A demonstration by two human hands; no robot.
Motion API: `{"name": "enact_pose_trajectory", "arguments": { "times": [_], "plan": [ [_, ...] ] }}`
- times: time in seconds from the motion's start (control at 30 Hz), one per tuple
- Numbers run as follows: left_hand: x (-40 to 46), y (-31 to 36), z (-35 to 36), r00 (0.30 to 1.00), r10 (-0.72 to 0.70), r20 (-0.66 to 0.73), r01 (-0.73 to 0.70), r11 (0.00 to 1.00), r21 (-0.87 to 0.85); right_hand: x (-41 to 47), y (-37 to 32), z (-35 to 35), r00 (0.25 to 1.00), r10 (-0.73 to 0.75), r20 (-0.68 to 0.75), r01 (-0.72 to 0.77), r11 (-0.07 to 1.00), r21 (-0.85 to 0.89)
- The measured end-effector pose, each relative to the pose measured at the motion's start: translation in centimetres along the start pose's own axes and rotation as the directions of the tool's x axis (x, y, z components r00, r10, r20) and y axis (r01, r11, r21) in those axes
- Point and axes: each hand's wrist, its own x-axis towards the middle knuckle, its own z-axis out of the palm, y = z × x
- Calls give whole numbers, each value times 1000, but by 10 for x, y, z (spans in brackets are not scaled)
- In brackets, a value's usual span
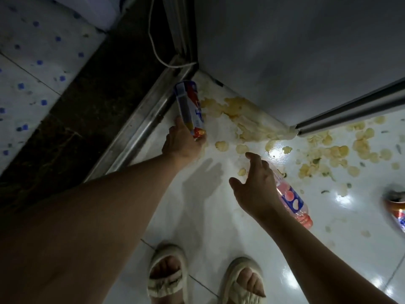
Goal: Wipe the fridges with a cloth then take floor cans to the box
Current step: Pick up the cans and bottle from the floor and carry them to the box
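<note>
My feet in pale strapped sandals (167,274) stand on the glossy white floor (197,216) at the bottom of the view. Both my bare arms reach forward and down from there.

My right hand (255,185) hovers with its fingers spread and relaxed, holding nothing. Just beneath and beside it lies a clear plastic bottle (293,205) of pink drink, on its side, with a blue and white label and its reddish cap end toward me. I cannot tell whether my fingers touch it. Further right, at the edge of the view, another can (396,207) lies on the floor, only partly in sight.

My left hand (182,143) is a little further out, curled round the lower end of a tall can (189,108) with white, blue and red markings. The can points away from me, beside a metal rail (140,126) that runs along the floor.

Past both hands, yellowish crisps (328,150) are scattered over the tiles, thickest along the foot of the grey fridge (295,51), where they look wet and mashed. The fridge's door edge (350,113) juts out at the right. A white cord (153,40) hangs down in the dark gap left of the fridge, and beyond the rail lies white flooring with blue dots (32,73).
</note>
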Motion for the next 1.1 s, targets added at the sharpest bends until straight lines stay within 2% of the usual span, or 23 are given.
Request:
{"name": "enact_pose_trajectory", "arguments": {
  "times": [0.13, 0.27, 0.47, 0.53, 0.67, 0.8, 1.1],
  "plan": [
    [33, 1, 32, 997, -25, -75, 24, 999, -25, 26, 17, 18, 999, -24, -49, 25, 999, 32],
    [57, 0, 52, 984, -110, -138, 101, 993, -65, 41, 30, 27, 996, -39, -86, 44, 997, 59],
    [53, 7, 55, 968, -218, -125, 206, 973, -106, 34, 48, 22, 997, -1, -81, 7, 997, 77],
    [35, 8, 54, 975, -195, -108, 183, 977, -108, 25, 55, 17, 995, 17, -101, -10, 998, 67],
    [-17, 8, 55, 997, -44, -62, 38, 995, -90, 9, 80, 6, 983, 107, -149, -103, 994, 34],
    [-65, 7, 67, 998, 55, 28, -52, 993, -110, 4, 115, 1, 967, 135, -215, -158, 983, -92],
    [-102, 0, 98, 992, 48, 115, -34, 992, -121, 31, 166, 12, 966, 202, -159, -238, 938, -253]
  ]
}}
